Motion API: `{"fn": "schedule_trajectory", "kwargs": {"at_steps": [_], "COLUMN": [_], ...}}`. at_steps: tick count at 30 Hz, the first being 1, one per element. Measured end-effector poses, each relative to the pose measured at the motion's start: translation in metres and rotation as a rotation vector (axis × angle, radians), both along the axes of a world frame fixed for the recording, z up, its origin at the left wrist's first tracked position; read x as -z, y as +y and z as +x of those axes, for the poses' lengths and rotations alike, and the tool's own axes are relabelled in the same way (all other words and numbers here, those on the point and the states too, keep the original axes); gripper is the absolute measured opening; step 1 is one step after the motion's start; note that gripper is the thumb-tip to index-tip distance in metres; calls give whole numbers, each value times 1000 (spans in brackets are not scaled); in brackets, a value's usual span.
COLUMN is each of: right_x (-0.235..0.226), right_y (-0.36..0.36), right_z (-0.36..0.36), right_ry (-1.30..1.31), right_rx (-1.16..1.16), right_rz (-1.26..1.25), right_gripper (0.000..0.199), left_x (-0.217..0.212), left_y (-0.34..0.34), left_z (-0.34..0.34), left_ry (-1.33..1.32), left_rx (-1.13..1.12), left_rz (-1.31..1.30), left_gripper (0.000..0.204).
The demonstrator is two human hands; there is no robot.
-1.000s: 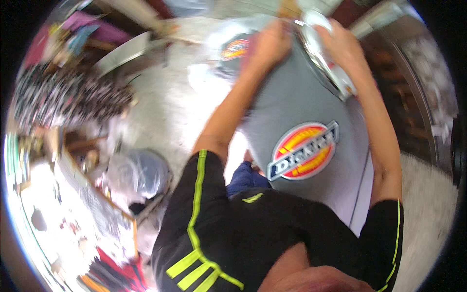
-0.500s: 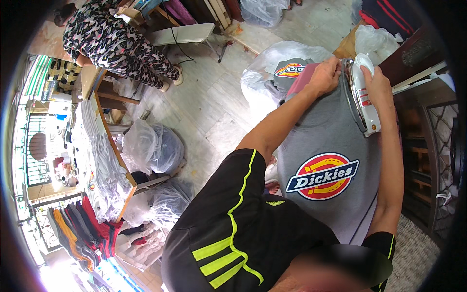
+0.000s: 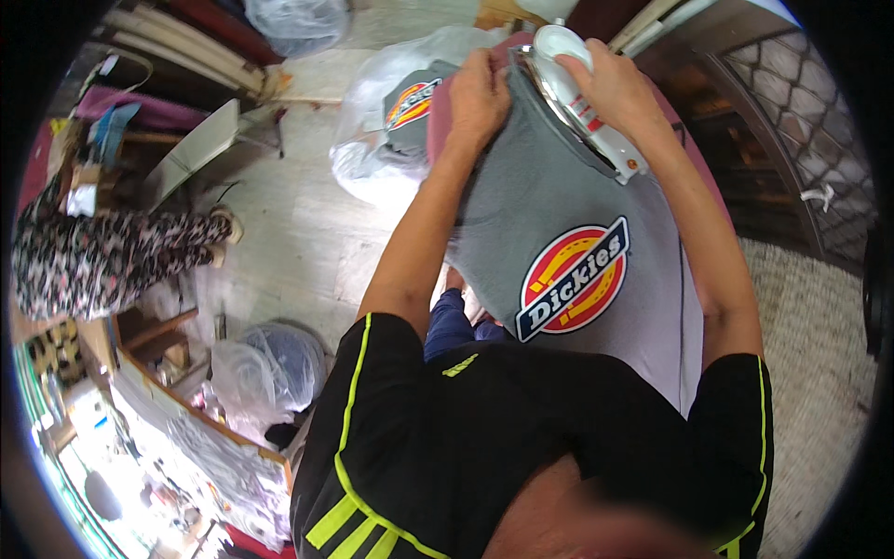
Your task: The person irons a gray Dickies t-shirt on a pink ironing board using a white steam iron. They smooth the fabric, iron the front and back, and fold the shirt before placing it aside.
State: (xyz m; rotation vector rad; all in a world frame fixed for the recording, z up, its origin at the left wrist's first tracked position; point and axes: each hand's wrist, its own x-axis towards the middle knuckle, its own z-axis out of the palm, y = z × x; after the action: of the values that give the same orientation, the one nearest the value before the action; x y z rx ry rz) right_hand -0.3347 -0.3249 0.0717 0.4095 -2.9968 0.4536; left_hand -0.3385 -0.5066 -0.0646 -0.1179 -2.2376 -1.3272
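Left hand (image 3: 478, 98), fingers curled, pinches and presses the far end of the grey shirt (image 3: 559, 219), which we see spread flat over a padded board (image 3: 694, 368) whose pale cover shows along the near right edge and whose dull red edge shows at the far end. Our right hand (image 3: 610, 88) is closed around the handle of a white iron (image 3: 582, 102); its long body has a shiny metal soleplate resting on the shirt at the far right edge of the board, with red marks along the plastic shell. We note the shirt's soft matte knit and, near the middle of the board, a shield-shaped printed badge (image 3: 573, 279) in red, yellow, dark blue and white. Just beyond the far left corner of the board we see a clear crinkled plastic bag (image 3: 372, 140) holding another folded grey shirt with the same badge. On the pale tiled floor (image 3: 298, 242) to the left stand a second person in a black-and-white patterned garment (image 3: 102, 261), a folded white chair (image 3: 200, 149), and a translucent bag (image 3: 265, 368) of dark cloth. A rough woven mat (image 3: 810, 373) lies to the right of the board
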Motion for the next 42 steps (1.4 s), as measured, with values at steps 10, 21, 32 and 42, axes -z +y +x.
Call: {"fn": "schedule_trajectory", "kwargs": {"at_steps": [10, 21, 32, 42], "right_x": [-7, -6, -77, -167], "right_y": [-4, 6, 182, 370], "right_z": [-3, 2, 81, 208], "right_ry": [-81, -56, -78, -212], "right_rx": [108, 2, 157, 537], "right_rz": [11, -16, 121, 333], "right_gripper": [55, 55, 48, 84], "left_x": [-17, -11, -32, -5], "left_y": [2, 2, 15, 100], "left_z": [7, 6, 9, 26], "left_ry": [-99, -91, 87, -19], "left_rx": [59, 74, -10, 98], "left_rz": [68, 52, -723, -772], "left_gripper": [16, 19, 48, 98]}}
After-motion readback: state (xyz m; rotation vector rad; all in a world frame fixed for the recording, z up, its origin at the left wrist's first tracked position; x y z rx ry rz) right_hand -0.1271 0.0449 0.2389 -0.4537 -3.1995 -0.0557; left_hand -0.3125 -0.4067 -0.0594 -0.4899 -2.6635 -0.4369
